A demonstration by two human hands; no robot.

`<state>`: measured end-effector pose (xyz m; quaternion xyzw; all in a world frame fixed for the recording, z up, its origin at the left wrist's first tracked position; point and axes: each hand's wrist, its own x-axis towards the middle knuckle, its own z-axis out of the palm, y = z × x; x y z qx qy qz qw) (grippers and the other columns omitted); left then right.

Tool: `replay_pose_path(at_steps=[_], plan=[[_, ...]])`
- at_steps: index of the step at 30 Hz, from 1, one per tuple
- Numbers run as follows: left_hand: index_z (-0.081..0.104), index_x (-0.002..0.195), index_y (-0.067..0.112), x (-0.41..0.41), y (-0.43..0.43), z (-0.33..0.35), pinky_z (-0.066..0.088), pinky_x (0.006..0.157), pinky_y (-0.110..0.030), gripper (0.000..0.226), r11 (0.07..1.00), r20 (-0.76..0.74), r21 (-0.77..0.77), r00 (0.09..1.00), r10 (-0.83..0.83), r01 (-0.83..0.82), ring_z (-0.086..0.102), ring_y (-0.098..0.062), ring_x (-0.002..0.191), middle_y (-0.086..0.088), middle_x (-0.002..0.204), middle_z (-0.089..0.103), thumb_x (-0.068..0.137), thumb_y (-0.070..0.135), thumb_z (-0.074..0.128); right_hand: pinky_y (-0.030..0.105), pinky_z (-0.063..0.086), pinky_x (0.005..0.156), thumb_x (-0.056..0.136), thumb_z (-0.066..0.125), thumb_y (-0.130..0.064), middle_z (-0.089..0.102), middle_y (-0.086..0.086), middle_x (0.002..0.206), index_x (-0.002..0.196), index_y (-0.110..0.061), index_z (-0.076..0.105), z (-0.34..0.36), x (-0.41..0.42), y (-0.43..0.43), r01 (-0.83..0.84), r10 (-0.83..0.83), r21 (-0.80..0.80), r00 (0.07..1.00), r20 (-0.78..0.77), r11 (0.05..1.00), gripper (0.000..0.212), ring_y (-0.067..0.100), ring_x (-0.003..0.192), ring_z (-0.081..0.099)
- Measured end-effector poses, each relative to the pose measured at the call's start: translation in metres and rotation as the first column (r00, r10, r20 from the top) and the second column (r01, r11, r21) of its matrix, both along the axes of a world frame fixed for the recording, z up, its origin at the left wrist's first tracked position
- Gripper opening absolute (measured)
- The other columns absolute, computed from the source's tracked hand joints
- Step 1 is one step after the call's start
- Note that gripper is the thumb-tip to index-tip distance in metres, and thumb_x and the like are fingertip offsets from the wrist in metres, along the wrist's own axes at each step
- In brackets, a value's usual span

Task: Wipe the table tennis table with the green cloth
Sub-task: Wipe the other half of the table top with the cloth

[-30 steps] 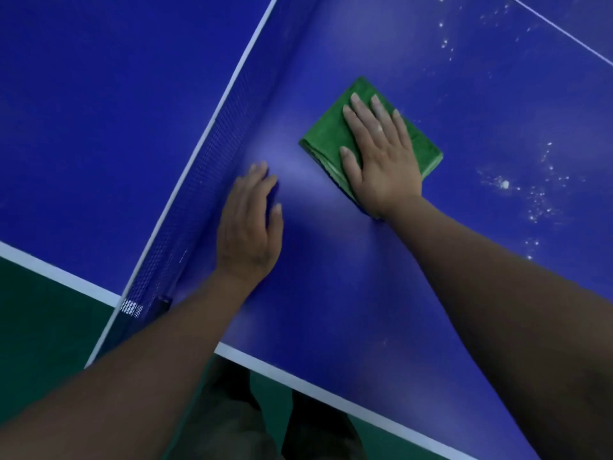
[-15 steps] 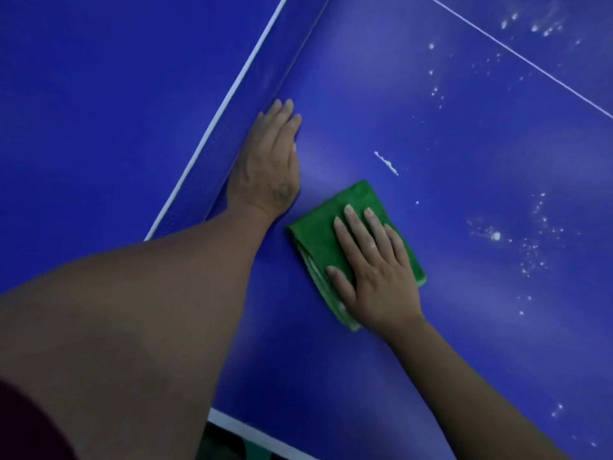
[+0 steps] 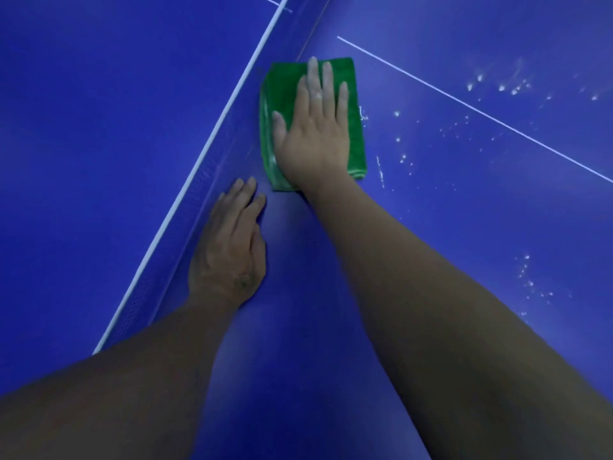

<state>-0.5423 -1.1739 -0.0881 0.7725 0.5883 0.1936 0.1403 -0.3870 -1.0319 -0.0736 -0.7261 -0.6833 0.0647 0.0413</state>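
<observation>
A folded green cloth (image 3: 282, 94) lies flat on the blue table tennis table (image 3: 464, 227), right beside the net (image 3: 212, 167). My right hand (image 3: 313, 127) presses on the cloth with straight, spread fingers and covers its middle. My left hand (image 3: 229, 250) rests flat on the table surface just below the cloth, close along the foot of the net, touching nothing else.
The net with its white top band runs diagonally from lower left to upper centre. A thin white centre line (image 3: 474, 109) crosses the table at the right. White specks and smears (image 3: 497, 84) dot the surface right of the cloth and near the right edge (image 3: 530, 280).
My right hand has pushed the cloth away from me and up against the net, past my left hand. The left hand stays planted on the table by the net.
</observation>
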Motion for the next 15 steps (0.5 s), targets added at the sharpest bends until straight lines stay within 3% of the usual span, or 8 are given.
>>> replay_pose_path(at_steps=[6, 10, 15], plan=[[0.057, 0.150, -0.001, 0.000, 0.002, -0.003, 0.029, 0.131, -0.052, 0.048, 0.999, -0.048, 0.037, 0.999, -0.003, 0.005, 0.037, -0.034, 0.159, -0.015, 0.169, 0.044, 0.107, 0.010, 0.041, 0.044, -0.001, 0.136, 0.111, 0.029, -0.058, 0.008, 0.008, 0.183, 0.172, -0.008, 0.022, -0.003, 0.041, 0.005, 0.067, -0.065, 0.030, 0.996, -0.054, 0.997, 0.079, 0.025, 0.170, 0.005], [0.057, 0.151, -0.002, 0.000, 0.004, -0.001, 0.027, 0.132, -0.050, 0.049, 1.000, -0.040, 0.011, 0.999, 0.008, -0.007, 0.036, -0.033, 0.160, -0.015, 0.169, 0.043, 0.106, 0.011, 0.040, 0.044, 0.003, 0.136, 0.111, 0.033, -0.057, 0.011, 0.012, 0.182, 0.172, -0.006, 0.022, -0.004, 0.116, -0.020, 0.302, -0.301, 0.034, 0.953, -0.022, 0.953, 0.079, 0.030, 0.169, 0.009], [0.056, 0.152, -0.001, 0.000, 0.004, -0.001, 0.023, 0.134, -0.045, 0.050, 1.000, -0.038, -0.017, 0.999, 0.015, -0.016, 0.034, -0.032, 0.161, -0.013, 0.170, 0.041, 0.107, 0.012, 0.039, 0.054, 0.003, 0.136, 0.112, 0.033, -0.053, 0.008, 0.015, 0.182, 0.172, -0.006, 0.019, 0.005, 0.191, -0.066, 0.563, -0.563, -0.030, 0.826, 0.006, 0.826, 0.078, 0.036, 0.169, 0.005]])
